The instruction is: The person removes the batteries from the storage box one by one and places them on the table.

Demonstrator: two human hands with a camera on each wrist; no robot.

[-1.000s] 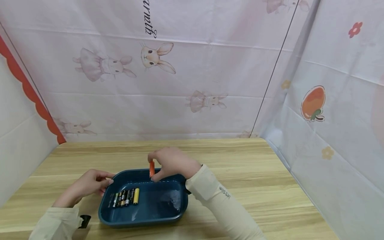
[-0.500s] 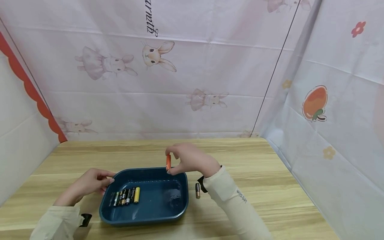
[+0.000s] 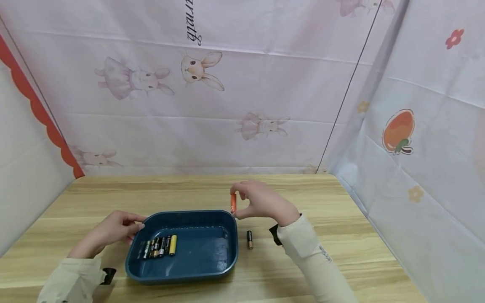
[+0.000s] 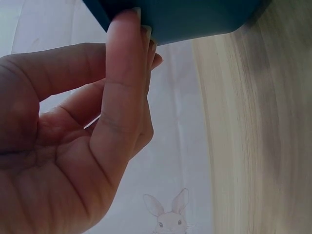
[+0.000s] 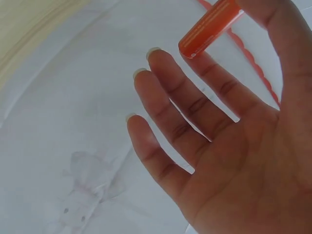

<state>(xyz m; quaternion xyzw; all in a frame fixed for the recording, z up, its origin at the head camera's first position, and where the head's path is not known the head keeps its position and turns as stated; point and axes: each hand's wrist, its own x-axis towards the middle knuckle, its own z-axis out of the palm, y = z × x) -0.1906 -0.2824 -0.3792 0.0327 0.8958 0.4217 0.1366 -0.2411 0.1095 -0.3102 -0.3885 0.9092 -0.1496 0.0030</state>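
Note:
Upright between the thumb and index fingertip of my right hand (image 3: pixel 265 202) is an orange battery (image 3: pixel 233 203), near the tray's far right corner. In the right wrist view the orange battery (image 5: pixel 209 28) spans thumb and index finger, the other fingers spread apart. My left hand (image 3: pixel 111 232) holds the blue tray (image 3: pixel 182 278) at its far left corner, thumb at the rim; in the left wrist view fingertips meet the tray's outer wall (image 4: pixel 195 19). Several batteries, mostly black, lie side by side in the tray's left part, with a yellow battery (image 3: pixel 173 245) at the row's right end.
A black and copper battery (image 3: pixel 249 240) lies on the wooden table (image 3: pixel 303 252), just right of the tray. A rabbit-print cloth (image 3: pixel 227 139) hangs behind the table, with more cloth (image 3: pixel 435 160) along the right side.
My right hand has moved right with the orange battery, from over the tray to its far right corner. The black and copper battery has come into sight. My left hand stays put.

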